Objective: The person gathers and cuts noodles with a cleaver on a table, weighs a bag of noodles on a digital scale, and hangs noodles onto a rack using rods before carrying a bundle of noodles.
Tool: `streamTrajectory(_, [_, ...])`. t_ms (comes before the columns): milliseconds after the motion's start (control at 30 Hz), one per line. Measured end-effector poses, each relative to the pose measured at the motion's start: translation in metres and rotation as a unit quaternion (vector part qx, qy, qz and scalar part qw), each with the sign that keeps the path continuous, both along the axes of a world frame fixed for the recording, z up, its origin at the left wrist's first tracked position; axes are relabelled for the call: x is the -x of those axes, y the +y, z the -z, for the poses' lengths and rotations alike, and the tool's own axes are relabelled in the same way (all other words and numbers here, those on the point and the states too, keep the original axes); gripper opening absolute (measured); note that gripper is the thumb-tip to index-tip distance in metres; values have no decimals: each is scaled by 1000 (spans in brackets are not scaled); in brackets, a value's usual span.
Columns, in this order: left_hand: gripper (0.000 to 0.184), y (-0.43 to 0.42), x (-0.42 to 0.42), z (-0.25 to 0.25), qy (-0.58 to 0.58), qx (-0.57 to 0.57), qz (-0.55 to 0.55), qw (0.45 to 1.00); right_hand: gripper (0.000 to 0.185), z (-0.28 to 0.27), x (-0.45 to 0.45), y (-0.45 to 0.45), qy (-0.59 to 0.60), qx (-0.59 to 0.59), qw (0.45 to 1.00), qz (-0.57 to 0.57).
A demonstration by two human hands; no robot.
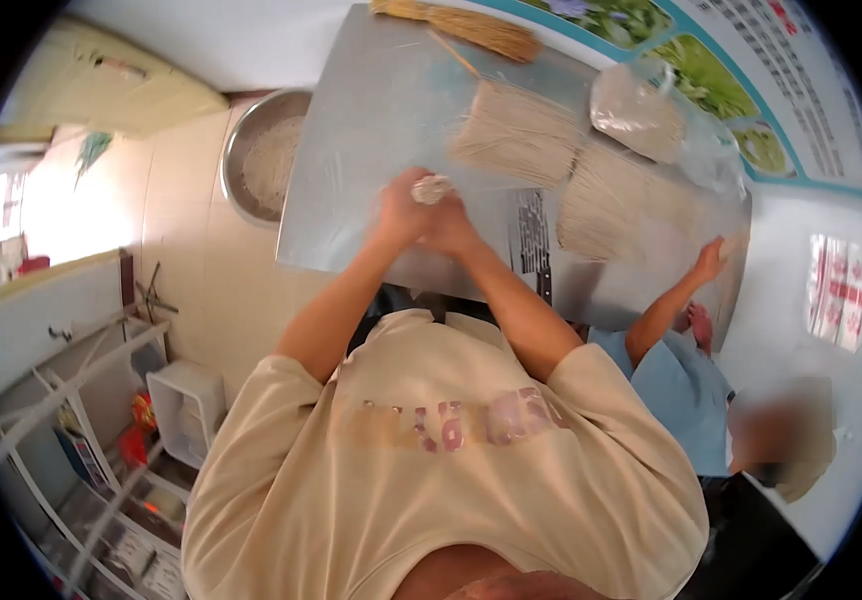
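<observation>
Both my hands are wrapped round one pale bundle of thin dry noodles (432, 189), which I see end-on above the metal table. My left hand (406, 212) closes on its left side and my right hand (452, 226) on its right. The fingers are partly hidden, and the rest of the bundle is hidden by the hands. To the right of my hands, a large knife (533, 235) with a black handle lies near the table's front edge. Beyond it are two flat piles of similar strands, one farther back (519, 132) and one nearer (611, 205).
A straw brush (486, 32) lies at the table's (346, 150) back edge. Clear plastic bags (641, 105) sit at the back right. A co-worker in blue (666, 390) reaches over the right end. A metal basin (236, 165) stands left, a shelf rack (81, 380) lower left.
</observation>
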State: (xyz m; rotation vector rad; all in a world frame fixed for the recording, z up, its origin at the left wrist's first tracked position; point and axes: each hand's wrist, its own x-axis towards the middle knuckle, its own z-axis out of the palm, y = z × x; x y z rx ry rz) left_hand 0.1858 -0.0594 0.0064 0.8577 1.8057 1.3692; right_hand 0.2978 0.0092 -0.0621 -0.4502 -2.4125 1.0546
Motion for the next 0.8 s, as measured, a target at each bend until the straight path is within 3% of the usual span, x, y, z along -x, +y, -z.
streamTrajectory(33, [24, 1, 0, 13, 57, -35, 10, 998, 66, -1, -13, 11, -7, -17, 997, -81])
streamTrajectory(100, [20, -1, -7, -43, 278, -124, 66, 950, 66, 5, -50, 29, -101, 102, 987, -68])
streamTrajectory(133, [20, -1, -11, -47, 280, -117, 52, 951, 65, 4, -70, 40, -122, 175, 975, -58])
streamTrajectory(167, [21, 0, -16, -50, 361, -158, 108, 913, 61, -13, -82, 46, -97, 280, 954, -50])
streamTrajectory(200, [21, -1, -19, -52, 437, -200, 168, 861, 61, -29, -78, 42, -99, 280, 953, -56])
streamTrajectory(233, [21, -2, -22, -50, 437, -200, 165, 861, 61, -47, -77, 41, -98, 523, 846, 32])
streamTrajectory(267, [17, -1, -25, -46, 494, -204, 244, 809, 65, -65, -74, 44, -88, 722, 675, 120])
streamTrajectory(300, [13, 1, -28, -42, 548, -205, 318, 746, 80, -83, -65, 42, -103, 749, 645, 113])
streamTrajectory(333, [13, 1, -31, -37, 548, -208, 317, 746, 80, -85, -60, 44, -102, 746, 648, 114])
streamTrajectory(400, [7, -5, -36, -29, 609, -235, 367, 663, 85, -83, -46, 48, -100, 819, 562, -49])
streamTrajectory(433, [6, -10, -36, -28, 616, -223, 413, 632, 76, -91, -38, 44, -79, 795, 598, -67])
streamTrajectory(467, [6, -14, -36, -23, 615, -224, 419, 630, 76, -81, -35, 45, -73, 797, 595, -65])
streamTrajectory(533, [8, -22, -34, -13, 659, -175, 445, 580, 74, -61, -25, 46, -141, 763, 626, -78])
streamTrajectory(667, [21, -39, -17, -27, 676, -125, 428, 586, 53, -55, 1, 44, -137, 763, 628, -71])
streamTrajectory(700, [21, -47, -10, -33, 679, -125, 432, 580, 40, -61, 5, 40, -113, 765, 632, -43])
streamTrajectory(733, [31, -59, -2, -39, 643, -159, 401, 633, 40, -60, 7, 39, -105, 767, 632, -43])
streamTrajectory(767, [42, -67, 8, -44, 604, -193, 367, 681, 33, -59, 11, 41, -73, 743, 665, -24])
streamTrajectory(800, [42, -71, 19, -46, 607, -194, 374, 674, 26, -59, 15, 42, -40, 717, 696, -5])
